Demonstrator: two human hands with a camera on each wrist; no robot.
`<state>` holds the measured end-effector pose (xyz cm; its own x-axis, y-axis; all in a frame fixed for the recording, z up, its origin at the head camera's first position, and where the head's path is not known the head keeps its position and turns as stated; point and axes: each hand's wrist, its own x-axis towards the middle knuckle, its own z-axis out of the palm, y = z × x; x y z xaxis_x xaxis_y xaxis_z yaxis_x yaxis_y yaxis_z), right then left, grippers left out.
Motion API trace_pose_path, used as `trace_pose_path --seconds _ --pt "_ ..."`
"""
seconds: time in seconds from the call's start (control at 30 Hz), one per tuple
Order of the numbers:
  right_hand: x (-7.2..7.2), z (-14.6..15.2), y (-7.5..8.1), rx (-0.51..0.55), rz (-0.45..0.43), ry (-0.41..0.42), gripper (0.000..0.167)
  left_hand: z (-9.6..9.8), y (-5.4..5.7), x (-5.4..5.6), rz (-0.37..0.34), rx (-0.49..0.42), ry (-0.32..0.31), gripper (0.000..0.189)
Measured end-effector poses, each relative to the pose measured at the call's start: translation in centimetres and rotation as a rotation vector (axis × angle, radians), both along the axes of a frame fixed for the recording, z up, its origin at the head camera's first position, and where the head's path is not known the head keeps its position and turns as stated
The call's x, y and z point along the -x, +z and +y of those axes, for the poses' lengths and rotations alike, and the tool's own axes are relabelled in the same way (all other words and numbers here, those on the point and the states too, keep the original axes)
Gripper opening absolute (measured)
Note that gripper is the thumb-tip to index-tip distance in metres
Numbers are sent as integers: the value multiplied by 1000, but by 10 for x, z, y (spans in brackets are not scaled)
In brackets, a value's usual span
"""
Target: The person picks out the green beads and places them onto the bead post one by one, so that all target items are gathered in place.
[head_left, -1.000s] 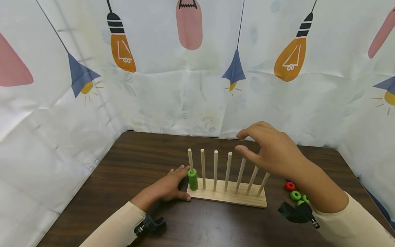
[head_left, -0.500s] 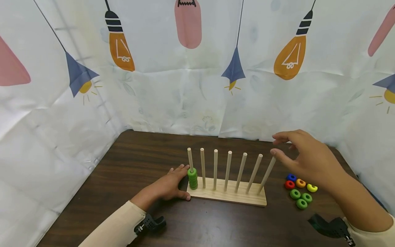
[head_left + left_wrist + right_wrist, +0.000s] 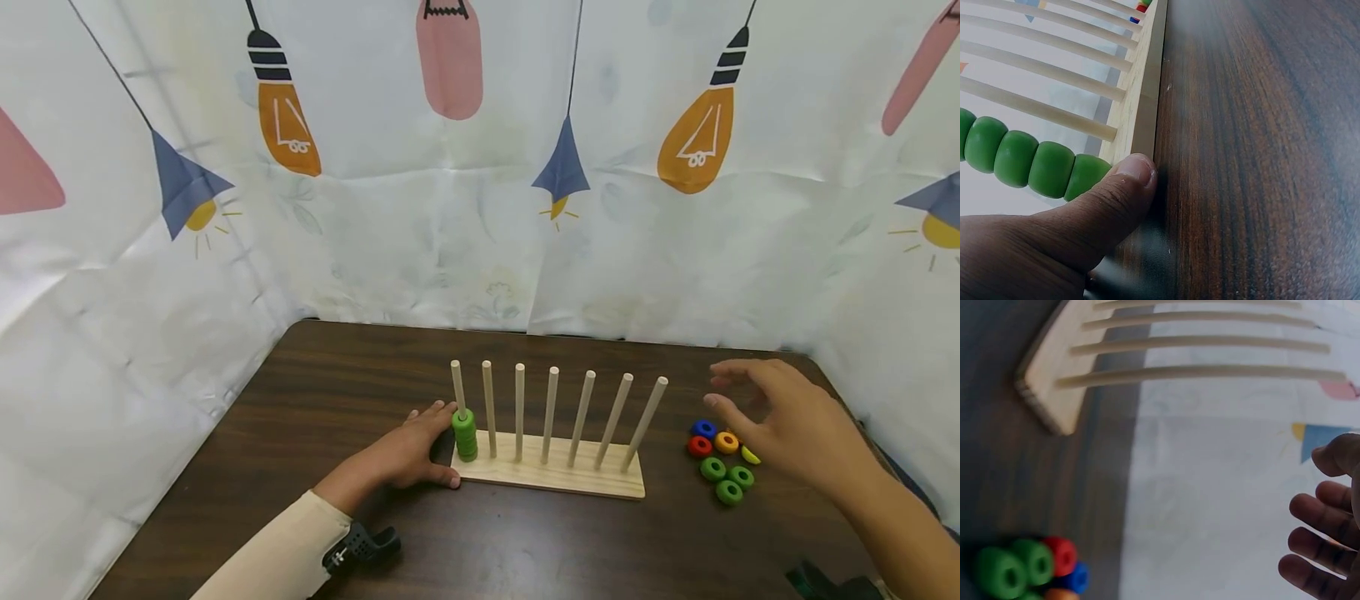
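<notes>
A wooden peg stand (image 3: 551,472) with several upright pegs stands on the table. Stacked green beads (image 3: 465,436) fill the lower part of its leftmost peg. My left hand (image 3: 405,450) grips the stand's left end, thumb at the front corner and fingers toward the back; the left wrist view shows the thumb (image 3: 1138,172) pressed at the board's edge beside the lowest bead. Right of the stand, my right hand (image 3: 795,425) hovers with fingers loosely bent and nothing in them. Near and below it lie loose green beads (image 3: 712,469), a red (image 3: 700,447), a blue (image 3: 703,429), an orange (image 3: 726,442) and a partly hidden yellow bead (image 3: 749,456).
The dark wood-grain table (image 3: 510,550) spreads around the stand. A white cloth (image 3: 480,250) printed with lamps and bulbs hangs behind and at the sides. Dark wrist bands (image 3: 363,546) sit on the forearms.
My right hand has moved right and down, from above the stand's right pegs to over the loose beads, uncovering most of them. The left hand stays in place on the stand.
</notes>
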<state>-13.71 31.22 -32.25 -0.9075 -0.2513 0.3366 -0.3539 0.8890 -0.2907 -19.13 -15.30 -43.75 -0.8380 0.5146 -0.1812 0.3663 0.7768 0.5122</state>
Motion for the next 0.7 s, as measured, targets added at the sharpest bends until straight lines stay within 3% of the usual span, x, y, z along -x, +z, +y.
trace_pose_path --seconds 0.47,0.7 --pt "-16 37 -62 20 -273 -143 48 -1 -4 0 13 -8 6 107" --pt "-23 50 -89 -18 -302 -147 45 -1 -5 0 8 -18 13 106"
